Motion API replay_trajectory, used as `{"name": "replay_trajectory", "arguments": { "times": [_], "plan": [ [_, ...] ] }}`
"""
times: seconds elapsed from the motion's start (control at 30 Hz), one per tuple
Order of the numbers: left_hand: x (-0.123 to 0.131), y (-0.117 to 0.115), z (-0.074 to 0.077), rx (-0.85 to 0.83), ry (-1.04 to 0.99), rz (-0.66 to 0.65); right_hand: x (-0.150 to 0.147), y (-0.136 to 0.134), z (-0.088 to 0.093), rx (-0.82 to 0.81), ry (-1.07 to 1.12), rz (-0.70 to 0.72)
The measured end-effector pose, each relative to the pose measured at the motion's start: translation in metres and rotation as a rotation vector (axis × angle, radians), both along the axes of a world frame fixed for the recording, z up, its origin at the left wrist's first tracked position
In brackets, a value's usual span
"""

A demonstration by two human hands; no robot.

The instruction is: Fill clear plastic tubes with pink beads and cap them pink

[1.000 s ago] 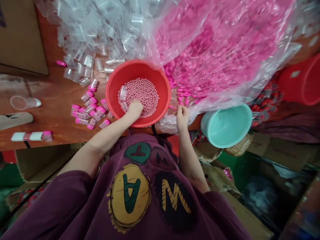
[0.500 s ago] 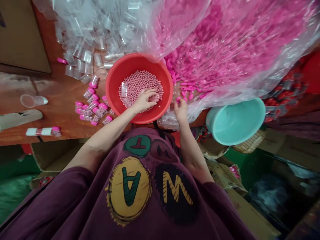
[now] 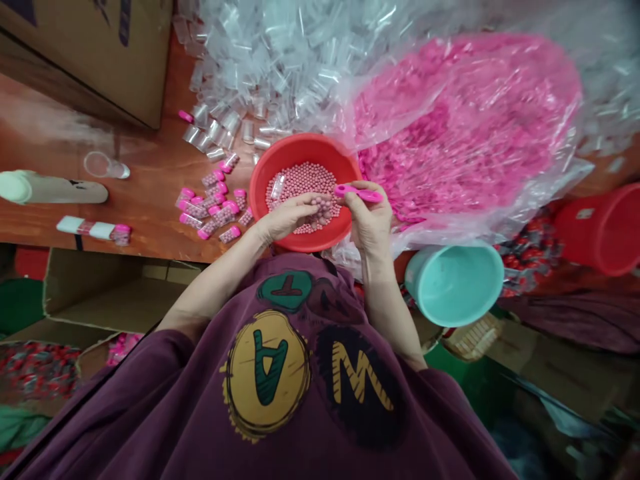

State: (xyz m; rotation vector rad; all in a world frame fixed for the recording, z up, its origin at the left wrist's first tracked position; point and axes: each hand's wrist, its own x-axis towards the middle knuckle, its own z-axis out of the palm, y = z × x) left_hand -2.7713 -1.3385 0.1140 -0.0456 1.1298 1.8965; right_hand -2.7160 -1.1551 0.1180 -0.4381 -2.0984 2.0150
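Note:
A red basin [image 3: 261,175] holds many small pink beads [image 3: 305,179] and a clear tube lying on them. Over its right half, my left hand [image 3: 295,215] is closed round a clear tube filled with pink beads [image 3: 321,208]. Just beside it, my right hand [image 3: 371,217] pinches a bright pink plastic piece [image 3: 359,194], whose left end is near the tube but seems apart from it. Left of the basin lie several bead-filled tubes with pink caps [image 3: 215,203].
Clear empty tubes [image 3: 280,60] pile up behind the basin. Pink pieces [image 3: 470,127] fill a plastic bag at right. A turquoise basin [image 3: 457,283] and red bucket [image 3: 597,227] stand further right; a cardboard box [image 3: 95,60] is back left.
My right hand has come up from the pink pieces to the basin's right rim, now with a pink piece in its fingers. My left hand has lifted the tube from the beads. The view has shifted.

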Motion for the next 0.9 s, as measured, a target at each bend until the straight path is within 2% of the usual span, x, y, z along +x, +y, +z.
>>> {"name": "replay_trajectory", "arguments": {
  "times": [0.13,0.3,0.37,0.5,0.63,0.8,0.9],
  "plan": [
    [-0.002,-0.009,0.007,0.072,-0.014,0.084,0.0,-0.013,0.002,0.075,-0.017,0.096],
    [0.004,-0.014,0.006,0.108,0.003,0.122,0.006,-0.01,0.0,0.053,0.012,0.175],
    [0.007,-0.014,0.005,0.104,0.038,0.121,0.008,-0.01,0.003,0.13,0.063,0.191],
    [0.01,-0.012,0.001,0.098,0.132,0.057,0.011,-0.01,0.016,0.404,0.161,0.205],
    [0.013,-0.008,-0.001,0.066,0.092,0.031,0.015,-0.011,0.022,0.546,0.177,0.237],
    [0.015,-0.004,0.001,0.11,-0.041,0.095,0.019,-0.013,0.024,0.57,0.217,0.234],
    [0.014,-0.004,0.003,0.113,-0.046,0.09,0.02,-0.012,0.026,0.561,0.261,0.231]
  ]
}}
